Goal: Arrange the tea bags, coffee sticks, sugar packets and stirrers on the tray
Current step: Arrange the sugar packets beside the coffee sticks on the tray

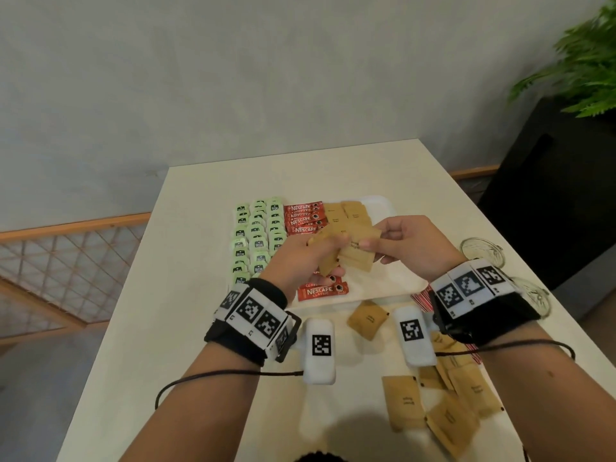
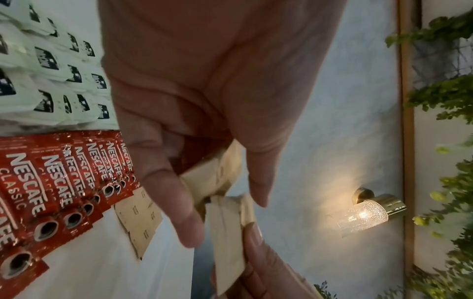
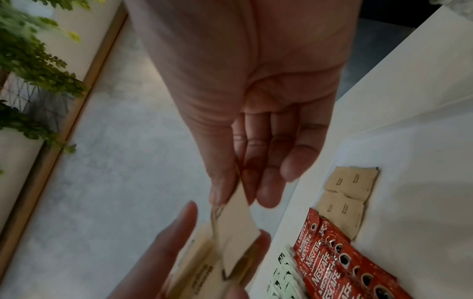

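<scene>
**Sugar packets dealt from a hand-held stack above the tray**

Sugar packets are at the sorting stage. The left hand [image 1: 301,258] has its fingers curled round a small stack of brown sugar packets [image 1: 328,260], held over the white tray [image 1: 380,208]. The right hand [image 1: 405,243] pinches one packet [image 1: 361,241] between thumb and fingertips at its edge, drawing it off the stack. Judgement: the stack is kept in one hand so the other can lay packets singly, in line with those already placed.

Layout on the tray, left to right:
- Green tea bags [image 1: 256,240]: three columns, overlapping like roof tiles; an exact count is not possible, roughly ten per column.
- Red Nescafé coffee sticks [image 1: 305,216]: one overlapping column that runs under the hands to the near edge; about eight are visible in the left wrist view, some hidden.
- Brown sugar packets on the tray [image 3: 345,194]: four show clearly in a two-by-two block in the right wrist view; more may lie beneath the hands.

Overlapping keeps each printed face readable and saves room; the tray's right part is bare, presumably reserved.

Off the tray, loose sugar packets [image 1: 446,405] lie on the table [image 1: 186,295]: one apart, about eight in a heap. Red-striped stirrers [image 1: 421,300] lie near the right wrist, mostly hidden; uncountable. Two glass dishes [image 1: 481,250] stand at the right edge.
</scene>
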The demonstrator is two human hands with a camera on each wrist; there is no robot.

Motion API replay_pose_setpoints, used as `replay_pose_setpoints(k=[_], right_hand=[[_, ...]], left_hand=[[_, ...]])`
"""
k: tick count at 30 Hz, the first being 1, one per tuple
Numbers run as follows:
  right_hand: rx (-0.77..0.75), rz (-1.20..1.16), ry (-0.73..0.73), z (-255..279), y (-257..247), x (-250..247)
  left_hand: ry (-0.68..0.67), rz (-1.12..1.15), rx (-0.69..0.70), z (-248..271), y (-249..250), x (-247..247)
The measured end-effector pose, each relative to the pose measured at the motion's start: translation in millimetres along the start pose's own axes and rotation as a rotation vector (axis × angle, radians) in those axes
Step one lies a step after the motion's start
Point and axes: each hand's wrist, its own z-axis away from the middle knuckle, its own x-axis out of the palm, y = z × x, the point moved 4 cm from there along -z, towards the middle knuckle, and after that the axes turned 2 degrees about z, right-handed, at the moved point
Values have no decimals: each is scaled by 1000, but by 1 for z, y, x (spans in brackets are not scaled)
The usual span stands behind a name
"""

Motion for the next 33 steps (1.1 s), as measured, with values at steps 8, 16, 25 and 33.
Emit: replay_pose_setpoints(k=[8,16,25,33], right_hand=[[70,-70,-58,-13,5,5],[307,164,67,-62,52,-15],[534,244,77,-104,74,13],[615,229,72,-117,78,21]], left_hand=[[44,133,42,-11,-4,8],[139,222,-112,-31,-12,-29],[349,92,2,-44,-15,-66],[331,224,-84,-48,-24,-75]])
